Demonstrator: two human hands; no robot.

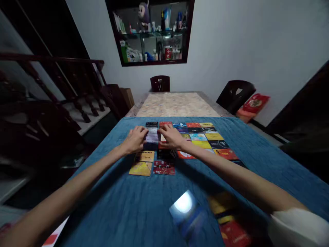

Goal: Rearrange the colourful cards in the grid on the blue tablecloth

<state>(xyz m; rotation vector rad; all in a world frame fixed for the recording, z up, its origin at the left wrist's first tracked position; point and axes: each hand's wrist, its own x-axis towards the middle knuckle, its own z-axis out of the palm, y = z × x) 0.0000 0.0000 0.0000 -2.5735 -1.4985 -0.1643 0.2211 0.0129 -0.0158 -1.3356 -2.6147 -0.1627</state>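
Blue tablecloth [115, 206], centre and lower frame: matt woven-looking cloth, lightly creased; cards [200, 144], mid-frame: thin, smooth, plastic or coated paper, cannot tell; loose card [184, 202], lower centre: glossy, white glare; far tabletop [177, 104], above centre: mottled, stone-like; banister [59, 59], left: dark wood look, smooth; cabinet shelf [154, 34], top: glass; wall [244, 41], upper right: smooth, matt.

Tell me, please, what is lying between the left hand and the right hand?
In the head view, pale cards lie between the left hand and the right hand; blur hides how many.
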